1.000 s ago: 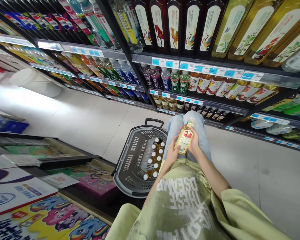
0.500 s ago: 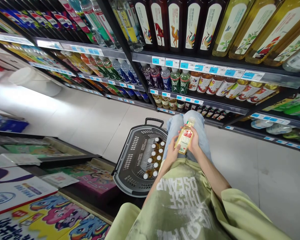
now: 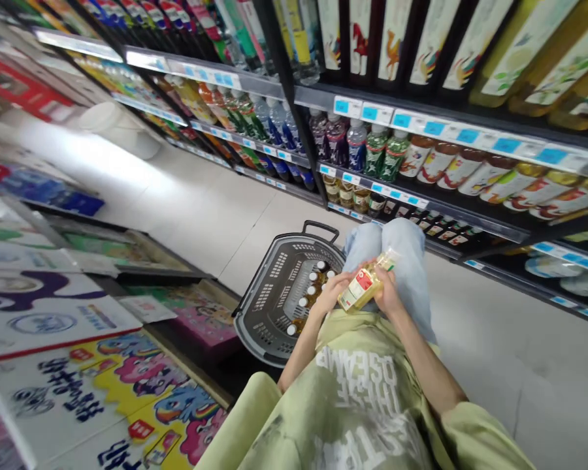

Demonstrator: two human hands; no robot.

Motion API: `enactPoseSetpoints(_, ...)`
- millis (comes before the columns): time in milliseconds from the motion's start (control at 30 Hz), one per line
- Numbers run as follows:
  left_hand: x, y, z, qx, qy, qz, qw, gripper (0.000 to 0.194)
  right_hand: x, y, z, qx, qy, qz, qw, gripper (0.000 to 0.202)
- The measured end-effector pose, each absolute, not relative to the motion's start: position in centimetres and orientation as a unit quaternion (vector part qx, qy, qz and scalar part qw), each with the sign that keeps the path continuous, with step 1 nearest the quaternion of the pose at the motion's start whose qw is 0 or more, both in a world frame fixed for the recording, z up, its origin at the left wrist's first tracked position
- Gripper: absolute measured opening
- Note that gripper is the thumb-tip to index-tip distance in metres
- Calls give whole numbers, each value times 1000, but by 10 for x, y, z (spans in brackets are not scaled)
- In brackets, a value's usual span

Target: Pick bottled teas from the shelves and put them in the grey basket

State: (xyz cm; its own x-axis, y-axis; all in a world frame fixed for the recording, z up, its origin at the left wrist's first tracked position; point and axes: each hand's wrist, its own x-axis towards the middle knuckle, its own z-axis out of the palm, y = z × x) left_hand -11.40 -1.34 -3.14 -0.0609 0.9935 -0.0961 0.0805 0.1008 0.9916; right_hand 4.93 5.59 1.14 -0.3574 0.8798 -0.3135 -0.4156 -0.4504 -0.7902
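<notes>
A clear bottle of pale yellow liquid with a red and white label lies tilted across my lap, its neck pointing up and to the right. My left hand is closed around its lower left side. Near the neck, my right hand grips it with the thumb on top. Just left of my knees stands a grey shopping basket with its handle up. Several white-capped bottles stand inside the basket, some of them hidden behind my left arm.
Shelves of bottled drinks with blue and white price tags run along the far side. Boxes with cartoon ponies are stacked at the lower left. A white bucket stands on the tiled floor farther left.
The bottle has tilted from nearly upright to slanting, its neck swinging right. My right hand has shifted up near the neck. The view has turned slightly left.
</notes>
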Motion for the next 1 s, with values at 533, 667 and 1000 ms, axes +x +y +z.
enactPoseSetpoints(533,-219,-68,73,565,736,178,329,38,-57,-6,-32,-294,-818,476,132,21)
enactPoseSetpoints(667,-217,-70,60,534,776,91,322,24,-57,-3,-33,-259,-874,412,5,32)
enactPoseSetpoints(1000,-244,-105,0,431,841,28,327,12,-57,5,-25,-245,-855,453,-62,21)
